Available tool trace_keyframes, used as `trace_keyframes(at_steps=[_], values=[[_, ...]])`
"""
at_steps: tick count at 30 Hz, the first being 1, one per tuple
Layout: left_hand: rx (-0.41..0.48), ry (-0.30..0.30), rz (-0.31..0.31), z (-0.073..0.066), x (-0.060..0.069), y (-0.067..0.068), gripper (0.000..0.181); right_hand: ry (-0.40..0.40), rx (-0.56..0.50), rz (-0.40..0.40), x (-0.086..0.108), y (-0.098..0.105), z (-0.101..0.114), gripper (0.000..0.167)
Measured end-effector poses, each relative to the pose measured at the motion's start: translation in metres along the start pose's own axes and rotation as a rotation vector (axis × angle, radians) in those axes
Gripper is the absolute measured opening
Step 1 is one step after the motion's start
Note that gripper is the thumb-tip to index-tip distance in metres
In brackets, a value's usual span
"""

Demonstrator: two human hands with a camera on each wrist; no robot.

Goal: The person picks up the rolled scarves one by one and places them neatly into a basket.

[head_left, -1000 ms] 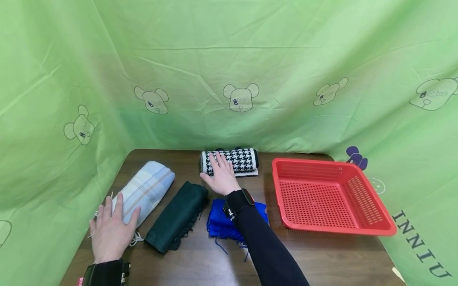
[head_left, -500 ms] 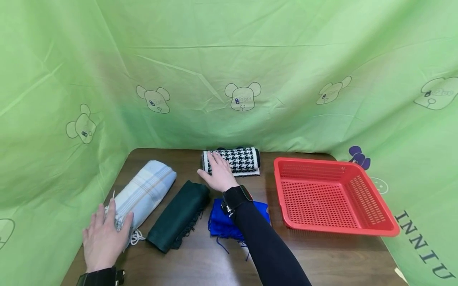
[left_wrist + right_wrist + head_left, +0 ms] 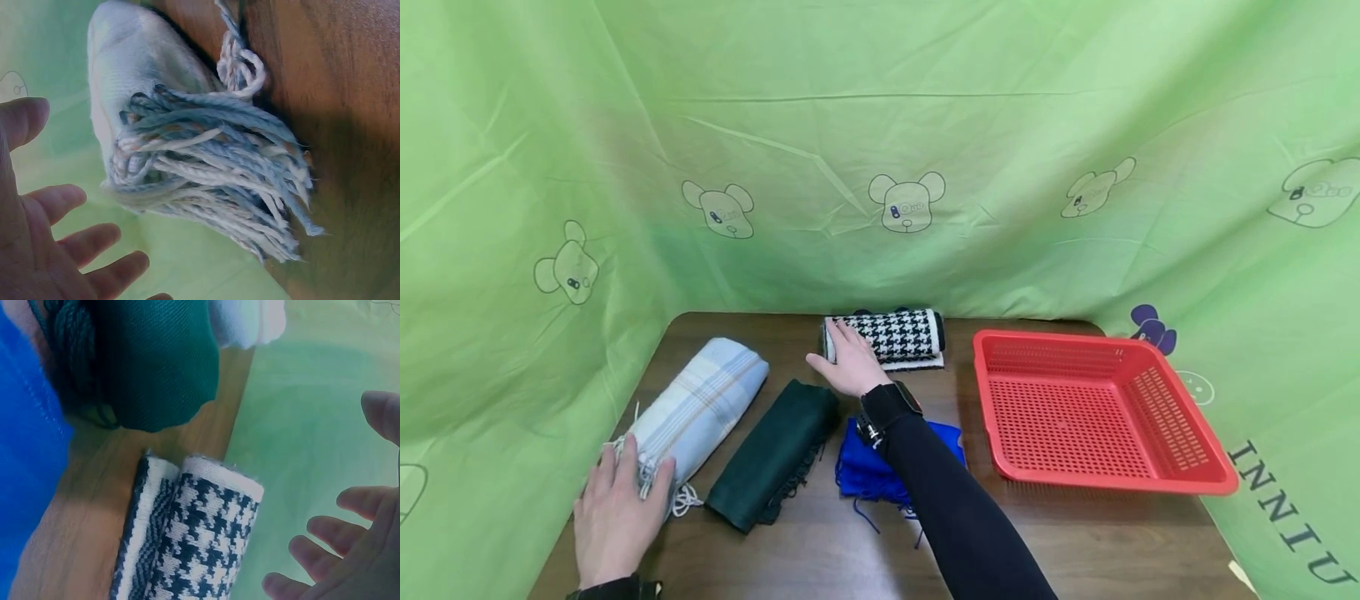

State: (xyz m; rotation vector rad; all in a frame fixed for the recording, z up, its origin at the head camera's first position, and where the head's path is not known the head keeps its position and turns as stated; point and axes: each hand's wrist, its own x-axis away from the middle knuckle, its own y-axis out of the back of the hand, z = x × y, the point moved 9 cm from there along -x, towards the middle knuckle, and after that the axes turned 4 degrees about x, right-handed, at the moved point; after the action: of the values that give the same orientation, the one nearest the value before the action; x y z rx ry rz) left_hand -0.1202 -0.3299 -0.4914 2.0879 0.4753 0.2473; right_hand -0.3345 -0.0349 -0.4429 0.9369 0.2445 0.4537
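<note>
In the head view my left hand (image 3: 616,521), fingers spread, hovers by the fringed near end of a rolled light blue and white plaid scarf (image 3: 707,400). The left wrist view shows a gap between those fingers and the scarf's fringe (image 3: 219,169). My right hand (image 3: 850,364) is held over the left end of a rolled black and white houndstooth scarf (image 3: 902,335), its fingers extended and holding nothing. In the right wrist view that houndstooth roll (image 3: 206,531) lies apart from the fingers. A dark green rolled scarf (image 3: 775,454) lies between the hands. My right forearm partly covers a folded blue fringed scarf (image 3: 865,471).
A red perforated plastic basket (image 3: 1105,483) stands at the right of the brown wooden table (image 3: 805,567). A green curtain (image 3: 820,125) with bear prints hangs behind the table and along both sides.
My left hand has drawn back towards me and slightly left, off the plaid scarf's middle. My right hand has shifted a little left over the houndstooth scarf. The scarves and basket stay put.
</note>
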Motion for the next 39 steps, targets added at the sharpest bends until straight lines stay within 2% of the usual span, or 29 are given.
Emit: trace_keyframes(at_steps=[7, 11, 19, 31, 39], values=[[0.011, 0.011, -0.013, 0.008, 0.005, 0.002, 0.081, -0.005, -0.001, 0.043, -0.006, -0.005, 0.005, 0.077], [0.013, 0.031, 0.009, 0.013, 0.007, 0.0, 0.082, -0.007, 0.032, 0.077, -0.012, -0.012, 0.005, 0.078], [0.029, 0.044, 0.016, 0.021, 0.011, -0.002, 0.083, -0.002, 0.006, 0.081, -0.015, -0.018, 0.01, 0.077], [0.067, 0.104, 0.09, 0.028, 0.004, -0.004, 0.086, -0.023, -0.027, 0.124, -0.02, -0.026, 0.019, 0.075], [0.078, 0.113, 0.086, 0.029, 0.005, -0.006, 0.086, -0.044, -0.025, 0.142, -0.031, -0.036, 0.011, 0.076]])
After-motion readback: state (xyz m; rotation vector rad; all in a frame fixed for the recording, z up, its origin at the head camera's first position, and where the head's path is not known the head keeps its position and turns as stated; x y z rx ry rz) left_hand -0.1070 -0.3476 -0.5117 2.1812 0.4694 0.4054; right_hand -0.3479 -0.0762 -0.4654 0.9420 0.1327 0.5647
